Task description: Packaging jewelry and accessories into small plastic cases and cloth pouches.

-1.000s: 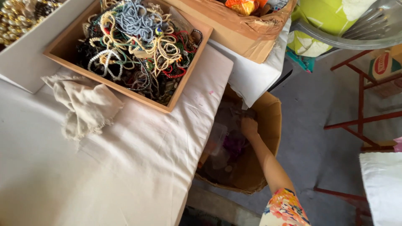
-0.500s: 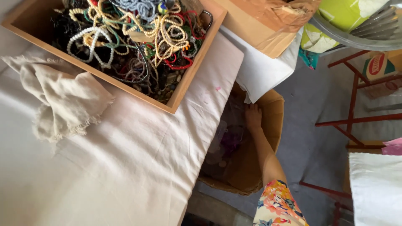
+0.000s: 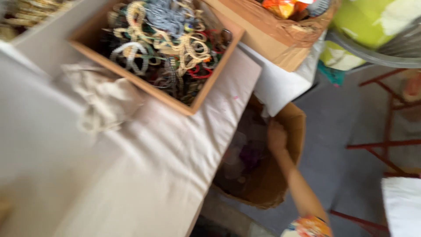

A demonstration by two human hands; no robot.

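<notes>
The cardboard box (image 3: 287, 145) stands on the floor just beside the bench (image 3: 131, 175). The right hand (image 3: 276, 136) reaches inside among clear plastic bags (image 3: 243, 153); its grip cannot be made out. A wooden tray of bead necklaces (image 3: 162, 44) sits on the bench.

I see a table (image 3: 131, 175) draped in a white cloth (image 3: 210, 118), blurred in this view. On it sits a wooden tray (image 3: 199, 98) heaped with bead necklaces, touching a white box (image 3: 39, 48) at the far left corner. A crumpled rag (image 3: 107, 98) lies just beside the tray's near edge. Past the tray, a taped cardboard box (image 3: 272, 39) rests on a lower white-covered surface (image 3: 276, 85). On the grey floor (image 3: 329, 145), a brown carton (image 3: 294, 127) stands against the table's side, near a red metal frame (image 3: 386, 145).
</notes>
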